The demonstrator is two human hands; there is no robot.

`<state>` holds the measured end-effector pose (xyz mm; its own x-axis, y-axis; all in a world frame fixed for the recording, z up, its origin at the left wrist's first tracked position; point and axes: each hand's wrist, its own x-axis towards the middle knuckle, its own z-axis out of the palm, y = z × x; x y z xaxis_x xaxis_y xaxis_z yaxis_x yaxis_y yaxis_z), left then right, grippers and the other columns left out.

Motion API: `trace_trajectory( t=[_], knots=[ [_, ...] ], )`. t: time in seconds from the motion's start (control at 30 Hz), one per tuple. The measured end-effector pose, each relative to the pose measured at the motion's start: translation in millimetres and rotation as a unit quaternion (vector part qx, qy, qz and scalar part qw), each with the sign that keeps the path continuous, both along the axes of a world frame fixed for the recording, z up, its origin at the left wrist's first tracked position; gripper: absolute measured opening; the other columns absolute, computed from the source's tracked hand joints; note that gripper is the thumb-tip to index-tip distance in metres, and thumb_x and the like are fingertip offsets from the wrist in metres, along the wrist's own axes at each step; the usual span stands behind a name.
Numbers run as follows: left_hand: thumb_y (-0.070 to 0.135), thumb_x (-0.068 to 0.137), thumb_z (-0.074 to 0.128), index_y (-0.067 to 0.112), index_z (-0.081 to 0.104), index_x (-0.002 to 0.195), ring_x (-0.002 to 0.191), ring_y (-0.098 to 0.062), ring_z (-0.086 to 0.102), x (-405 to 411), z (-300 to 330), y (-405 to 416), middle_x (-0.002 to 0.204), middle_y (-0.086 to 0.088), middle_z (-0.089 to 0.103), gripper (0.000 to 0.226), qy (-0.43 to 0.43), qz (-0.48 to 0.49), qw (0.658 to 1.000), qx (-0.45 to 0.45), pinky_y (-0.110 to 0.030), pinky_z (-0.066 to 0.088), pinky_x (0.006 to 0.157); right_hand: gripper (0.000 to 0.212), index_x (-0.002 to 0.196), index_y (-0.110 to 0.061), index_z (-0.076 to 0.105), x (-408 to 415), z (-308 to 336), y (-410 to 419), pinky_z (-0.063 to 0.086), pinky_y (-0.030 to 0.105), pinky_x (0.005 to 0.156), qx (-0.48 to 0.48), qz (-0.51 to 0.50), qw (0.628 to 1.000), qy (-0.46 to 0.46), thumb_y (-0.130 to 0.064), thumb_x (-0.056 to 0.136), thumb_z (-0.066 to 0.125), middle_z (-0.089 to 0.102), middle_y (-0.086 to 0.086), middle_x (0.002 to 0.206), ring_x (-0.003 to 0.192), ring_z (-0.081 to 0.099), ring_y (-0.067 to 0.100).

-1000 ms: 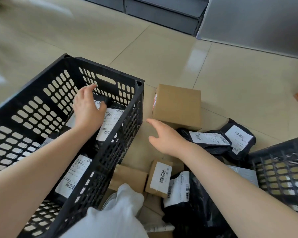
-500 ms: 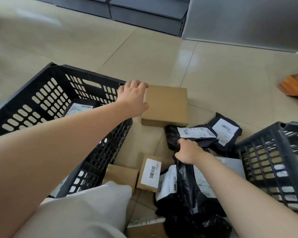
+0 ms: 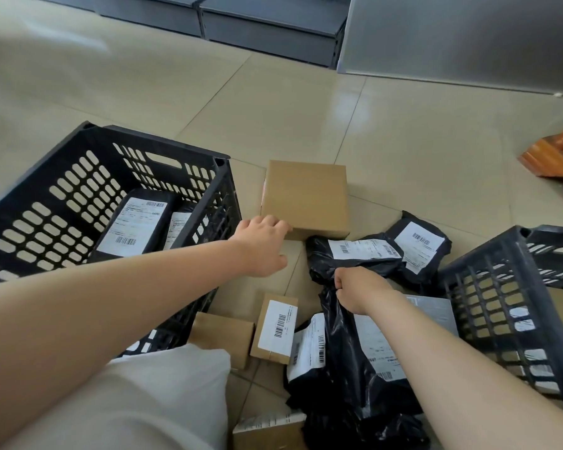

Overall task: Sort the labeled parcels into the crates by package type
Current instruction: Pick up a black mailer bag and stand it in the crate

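A large brown cardboard box (image 3: 306, 198) lies on the floor tiles between two black crates. My left hand (image 3: 262, 246) reaches past the left crate (image 3: 78, 190); its fingertips touch the box's near left corner and its thumb stays off the box. Black labelled poly bags (image 3: 137, 225) lie in the left crate. My right hand (image 3: 358, 287) grips the bunched top of a black poly bag (image 3: 342, 345) in the floor pile. Two more black bags (image 3: 364, 251) (image 3: 420, 245) lie beyond it. The right crate (image 3: 501, 303) stands at the right edge.
Small cardboard boxes (image 3: 275, 329) (image 3: 223, 334) lie near my white-clothed knee (image 3: 137, 401), and another (image 3: 267, 430) sits at the bottom edge. Grey shelving bases (image 3: 267, 27) and a grey panel (image 3: 468, 37) stand at the back. A wooden furniture foot (image 3: 556, 154) is at far right.
My left hand left the left crate, reached the big box's far left edge, then slid back to its near corner. My right hand dropped onto the black bag and gripped it.
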<state>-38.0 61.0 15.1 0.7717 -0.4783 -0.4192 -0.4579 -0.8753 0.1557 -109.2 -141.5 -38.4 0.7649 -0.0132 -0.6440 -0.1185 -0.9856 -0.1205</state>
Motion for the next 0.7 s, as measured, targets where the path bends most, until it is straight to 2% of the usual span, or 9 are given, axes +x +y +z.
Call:
trace_trajectory(
  t=[0.1, 0.2, 0.33, 0.47, 0.6, 0.7],
  knots=[
    [0.04, 0.094, 0.049, 0.021, 0.029, 0.149, 0.132, -0.029, 0.044, -1, -5, 3, 0.141, -0.005, 0.05, 0.061, 0.035, 0.007, 0.999, 0.012, -0.042, 0.026, 0.113, 0.019, 0.082, -0.031, 0.043, 6, 7, -6, 0.044, 0.032, 0.069, 0.043, 0.006, 0.999, 0.015, -0.02, 0.096, 0.042, 0.055, -0.002, 0.096, 0.089, 0.054, 0.022],
    [0.039, 0.096, 0.047, 0.021, 0.029, 0.148, 0.13, -0.028, 0.047, -2, -4, 3, 0.141, -0.004, 0.052, 0.058, 0.077, 0.015, 0.997, 0.004, -0.041, 0.027, 0.113, 0.024, 0.077, -0.033, 0.038, 15, 19, -12, 0.04, 0.031, 0.068, 0.038, 0.029, 0.999, 0.013, -0.022, 0.098, 0.044, 0.051, -0.003, 0.095, 0.09, 0.05, 0.023],
    [0.039, 0.099, 0.048, 0.02, 0.034, 0.147, 0.127, -0.024, 0.05, -2, 2, -1, 0.145, -0.002, 0.048, 0.053, 0.172, 0.063, 0.982, -0.051, -0.036, 0.04, 0.105, 0.01, 0.09, -0.029, 0.049, 27, 36, -18, 0.039, 0.029, 0.076, 0.062, 0.038, 0.997, 0.023, -0.024, 0.098, 0.049, 0.052, -0.004, 0.103, 0.097, 0.049, 0.02],
    [0.057, 0.098, 0.043, 0.022, 0.046, 0.142, 0.128, -0.021, 0.049, -6, 7, -4, 0.143, -0.001, 0.051, 0.056, 0.226, 0.078, 0.968, -0.071, -0.034, 0.039, 0.105, 0.006, 0.093, -0.022, 0.055, 36, 57, -25, 0.035, 0.021, 0.062, 0.098, 0.011, 0.995, 0.003, -0.024, 0.097, 0.052, 0.054, -0.007, 0.091, 0.089, 0.051, 0.018],
    [0.072, 0.091, 0.041, 0.029, 0.04, 0.147, 0.136, -0.019, 0.042, -7, 13, -4, 0.149, 0.003, 0.044, 0.071, 0.294, 0.104, 0.941, -0.132, -0.041, 0.033, 0.114, 0.006, 0.1, -0.019, 0.054, 42, 74, -31, 0.034, 0.024, 0.055, 0.128, -0.016, 0.991, -0.028, -0.024, 0.1, 0.051, 0.053, -0.006, 0.089, 0.069, 0.047, 0.009],
    [0.07, 0.087, 0.051, 0.03, 0.033, 0.15, 0.127, -0.014, 0.05, -7, 14, -3, 0.146, 0.004, 0.045, 0.077, 0.354, 0.125, 0.908, -0.185, -0.036, 0.045, 0.107, 0.002, 0.098, -0.023, 0.053, 45, 76, -38, 0.034, 0.023, 0.056, 0.161, -0.057, 0.983, -0.066, -0.024, 0.1, 0.053, 0.051, -0.01, 0.082, 0.069, 0.049, 0.009]
  ],
)
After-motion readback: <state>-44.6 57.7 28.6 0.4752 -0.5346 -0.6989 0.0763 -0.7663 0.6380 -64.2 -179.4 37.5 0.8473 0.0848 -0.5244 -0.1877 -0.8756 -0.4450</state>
